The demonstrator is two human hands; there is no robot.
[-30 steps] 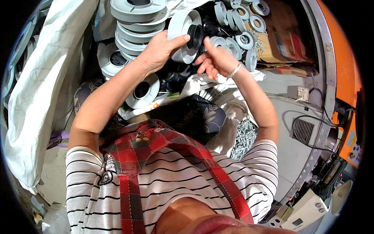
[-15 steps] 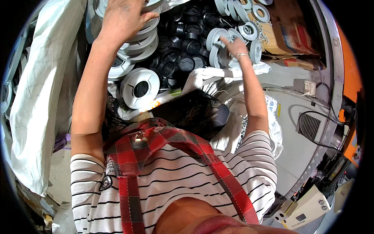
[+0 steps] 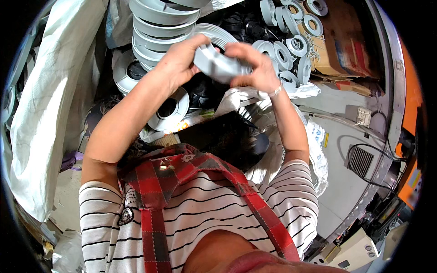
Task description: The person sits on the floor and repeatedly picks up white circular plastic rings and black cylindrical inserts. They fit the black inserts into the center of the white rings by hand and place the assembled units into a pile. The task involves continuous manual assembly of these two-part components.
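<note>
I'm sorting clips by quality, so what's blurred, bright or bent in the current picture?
Head view: gray part between left hand and right hand, motion-blurred; head view: white sack at left, brightly lit; head view: metal frame at right, bowed by fisheye distortion.

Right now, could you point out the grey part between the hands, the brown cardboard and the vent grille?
Grey part (image 3: 215,65): head view, on its blurred outer wall.
Brown cardboard (image 3: 337,34): head view, on its broad face.
Vent grille (image 3: 361,158): head view, amid its slats.
</note>
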